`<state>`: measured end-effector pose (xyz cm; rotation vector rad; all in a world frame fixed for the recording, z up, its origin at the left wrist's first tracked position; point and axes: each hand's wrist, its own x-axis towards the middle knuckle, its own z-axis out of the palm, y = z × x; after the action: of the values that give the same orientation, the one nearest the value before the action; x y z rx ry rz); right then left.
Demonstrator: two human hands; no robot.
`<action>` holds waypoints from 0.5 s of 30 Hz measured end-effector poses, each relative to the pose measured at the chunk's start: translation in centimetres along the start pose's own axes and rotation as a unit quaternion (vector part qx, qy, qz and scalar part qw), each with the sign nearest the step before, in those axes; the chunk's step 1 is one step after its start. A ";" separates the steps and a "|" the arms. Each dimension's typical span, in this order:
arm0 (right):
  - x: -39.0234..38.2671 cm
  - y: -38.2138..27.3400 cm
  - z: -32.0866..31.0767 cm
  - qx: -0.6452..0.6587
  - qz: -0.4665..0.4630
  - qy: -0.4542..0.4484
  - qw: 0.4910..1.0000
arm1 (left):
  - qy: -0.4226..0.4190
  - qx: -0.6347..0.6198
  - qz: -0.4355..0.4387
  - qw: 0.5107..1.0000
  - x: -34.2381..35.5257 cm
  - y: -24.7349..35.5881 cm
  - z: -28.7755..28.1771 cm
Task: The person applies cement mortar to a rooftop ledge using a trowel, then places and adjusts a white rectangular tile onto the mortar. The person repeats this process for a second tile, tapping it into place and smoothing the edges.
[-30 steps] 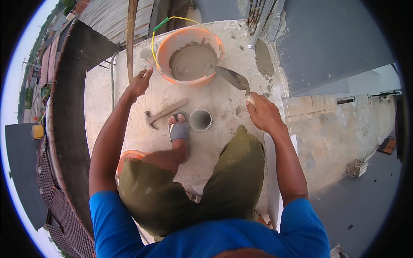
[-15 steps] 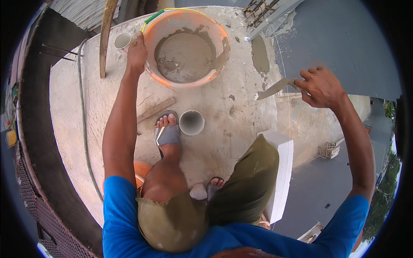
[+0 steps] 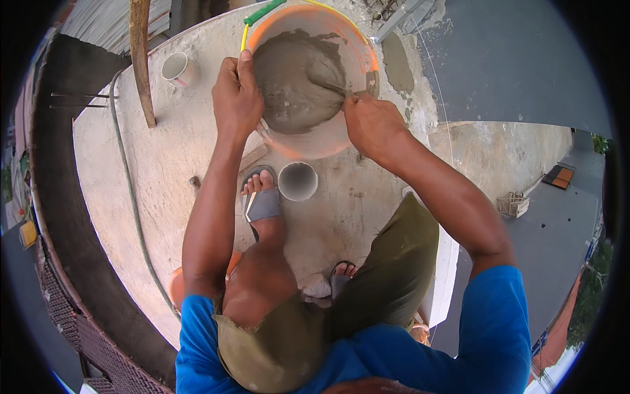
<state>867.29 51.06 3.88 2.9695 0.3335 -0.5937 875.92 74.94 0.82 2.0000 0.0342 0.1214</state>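
Observation:
An orange bucket [image 3: 308, 151] stands tipped toward me at the far side of the concrete slab, with wet grey mortar [image 3: 285, 88] inside. My left hand [image 3: 236, 98] is closed on its left rim, thumb on top, just below the yellow handle with its green grip [image 3: 265, 11]. At the right side of the bucket, my right hand [image 3: 373, 123] is closed around a trowel [image 3: 333, 85]. The blade lies in the mortar and is mostly covered by it. My fingers hide the trowel's handle.
An upright pipe opening [image 3: 298, 181] is beside my left sandal; a pale cup [image 3: 178, 69] stands left of the bucket. A wooden post [image 3: 140, 65] and a hose [image 3: 128, 171] lie farther left. A string [image 3: 441, 92] runs along the slab's right edge, above a lower grey floor [image 3: 518, 65].
My right hand has swung left from beyond the slab's edge, bringing the trowel into the mortar. My left hand has shifted right with the bucket's rim, and the bucket has tipped toward me.

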 end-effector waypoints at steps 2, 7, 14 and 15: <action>-2.8 0.6 -3.8 0.022 -0.012 -0.055 0.998 | 0.007 0.004 -0.002 1.000 -0.8 -0.1 -0.5; -2.4 1.7 -3.1 0.077 0.068 -0.136 0.985 | 0.004 -0.018 -0.020 1.000 -3.1 1.7 1.1; -4.4 2.9 1.7 0.345 0.078 -0.143 0.924 | 0.013 -0.012 -0.020 1.000 -3.4 2.2 0.9; -5.4 3.2 -0.3 0.390 0.102 -0.160 0.901 | 0.014 -0.012 -0.022 1.000 -3.4 1.9 0.5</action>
<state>863.26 46.99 6.39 3.4413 -0.3319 -1.4502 872.51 73.43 2.15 1.9726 0.0943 0.1210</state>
